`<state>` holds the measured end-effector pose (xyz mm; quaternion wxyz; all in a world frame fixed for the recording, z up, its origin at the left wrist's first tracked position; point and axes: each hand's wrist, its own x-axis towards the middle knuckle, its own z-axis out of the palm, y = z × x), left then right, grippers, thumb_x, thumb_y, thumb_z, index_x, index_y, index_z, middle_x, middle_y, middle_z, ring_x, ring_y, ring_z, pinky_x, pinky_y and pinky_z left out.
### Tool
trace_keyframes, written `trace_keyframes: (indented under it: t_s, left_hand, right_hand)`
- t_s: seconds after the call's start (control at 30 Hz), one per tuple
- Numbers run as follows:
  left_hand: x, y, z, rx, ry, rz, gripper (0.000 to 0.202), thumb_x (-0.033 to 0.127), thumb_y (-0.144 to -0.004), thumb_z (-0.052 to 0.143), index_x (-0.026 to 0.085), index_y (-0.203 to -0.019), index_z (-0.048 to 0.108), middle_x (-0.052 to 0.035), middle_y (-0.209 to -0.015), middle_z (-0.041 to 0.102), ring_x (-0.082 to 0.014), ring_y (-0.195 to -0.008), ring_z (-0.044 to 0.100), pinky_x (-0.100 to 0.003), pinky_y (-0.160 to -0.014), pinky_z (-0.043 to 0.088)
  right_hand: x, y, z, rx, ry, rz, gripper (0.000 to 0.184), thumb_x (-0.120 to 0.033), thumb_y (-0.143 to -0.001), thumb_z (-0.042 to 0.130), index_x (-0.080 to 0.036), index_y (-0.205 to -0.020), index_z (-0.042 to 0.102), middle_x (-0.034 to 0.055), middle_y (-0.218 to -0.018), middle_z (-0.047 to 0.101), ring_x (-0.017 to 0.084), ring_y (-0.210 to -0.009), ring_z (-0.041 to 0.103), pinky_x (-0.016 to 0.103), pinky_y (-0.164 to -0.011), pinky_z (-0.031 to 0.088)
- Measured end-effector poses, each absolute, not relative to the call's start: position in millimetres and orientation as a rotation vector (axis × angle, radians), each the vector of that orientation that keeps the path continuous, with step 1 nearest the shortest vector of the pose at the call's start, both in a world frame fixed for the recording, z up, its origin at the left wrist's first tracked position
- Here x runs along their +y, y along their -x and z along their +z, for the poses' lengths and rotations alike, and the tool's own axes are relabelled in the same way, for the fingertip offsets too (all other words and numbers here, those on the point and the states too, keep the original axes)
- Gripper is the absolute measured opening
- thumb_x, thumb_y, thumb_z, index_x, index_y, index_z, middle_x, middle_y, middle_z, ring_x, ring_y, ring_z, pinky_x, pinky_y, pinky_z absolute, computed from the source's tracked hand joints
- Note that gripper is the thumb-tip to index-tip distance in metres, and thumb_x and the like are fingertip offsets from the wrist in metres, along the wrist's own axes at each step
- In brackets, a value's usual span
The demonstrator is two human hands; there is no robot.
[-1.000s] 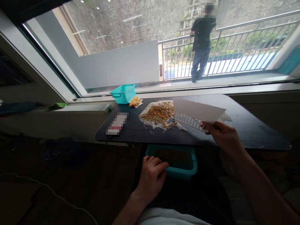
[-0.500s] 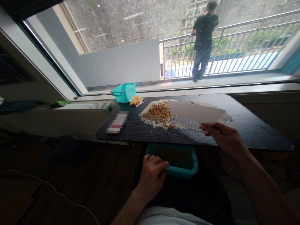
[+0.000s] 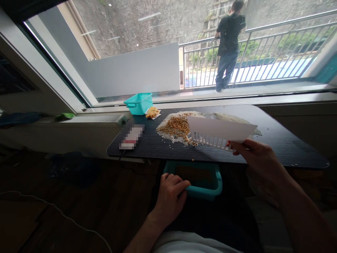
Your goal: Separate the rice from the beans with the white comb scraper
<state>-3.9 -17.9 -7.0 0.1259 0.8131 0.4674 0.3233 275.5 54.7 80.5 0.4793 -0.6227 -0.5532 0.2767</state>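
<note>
A pile of yellow beans mixed with white rice (image 3: pixel 175 128) lies on a dark table (image 3: pixel 276 140). My right hand (image 3: pixel 254 154) grips a white slotted scoop (image 3: pixel 219 130) by its right end, its slotted edge resting on the table against the pile's right side. Below the table's front edge a teal bin (image 3: pixel 204 189) holding brown beans sits on my lap. My left hand (image 3: pixel 170 198) is closed on the bin's left rim. One loose bean (image 3: pixel 192 160) lies at the table's front edge.
A second teal bin (image 3: pixel 138 103) and a yellow crumpled wrapper (image 3: pixel 152 112) stand at the table's back left. A blurred flat item (image 3: pixel 131 137) lies left of the pile. A white cable (image 3: pixel 60 216) runs across the floor. Beyond the window a person (image 3: pixel 228 42) stands at a balcony railing.
My right hand has dragged the scoop leftward and toward me through the pile. A bean has rolled to the front edge. The left hand and bin have stayed put.
</note>
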Motion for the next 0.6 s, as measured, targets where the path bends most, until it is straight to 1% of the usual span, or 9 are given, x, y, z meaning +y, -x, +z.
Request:
trace_keyframes:
  t_s: [0.13,0.27,0.47,0.6]
  left_hand:
    - [-17.5,4.4,-6.6,1.37,-2.362,0.938,0.027,0.009,-0.087,0.054,0.024,-0.097,0.073,-0.0035,-0.087,0.071,-0.021,-0.084,0.062,-0.044,-0.09,0.037]
    - [-17.2,5.0,-5.6,1.383,-2.361,0.929,0.027,0.011,-0.088,0.054,0.025,-0.098,0.074,-0.0034,-0.088,0.072,-0.0208,-0.084,0.062,-0.044,-0.091,0.038]
    - [-16.7,6.7,-4.6,1.393,-2.368,0.931,0.027,0.009,-0.086,0.054,0.024,-0.097,0.074,-0.0033,-0.087,0.072,-0.0207,-0.084,0.062,-0.044,-0.091,0.038]
    - [-16.4,7.4,-3.6,1.38,-2.365,0.94,0.027,0.01,-0.088,0.052,0.024,-0.098,0.074,-0.0033,-0.087,0.071,-0.0203,-0.083,0.062,-0.044,-0.091,0.038]
  right_hand:
    - [52.9,-275.3,83.2,-1.351,1.535,0.641,0.037,-0.057,-0.065,0.073,-0.021,-0.071,0.074,0.0019,-0.06,0.067,0.018,-0.059,0.062,0.033,-0.062,0.052]
    - [49.2,-274.2,84.6,-1.348,1.542,0.641,0.04,-0.062,-0.061,0.074,-0.023,-0.065,0.071,0.001,-0.057,0.067,0.019,-0.057,0.062,0.033,-0.06,0.052]
    - [44.3,-273.8,86.5,-1.302,1.567,0.621,0.039,-0.062,-0.058,0.074,-0.024,-0.062,0.069,0.0006,-0.054,0.064,0.019,-0.057,0.062,0.034,-0.059,0.052]
    - [45.0,-270.5,87.6,-1.306,1.581,0.657,0.041,-0.064,-0.057,0.072,-0.024,-0.064,0.069,0.001,-0.055,0.064,0.02,-0.058,0.063,0.035,-0.06,0.054]
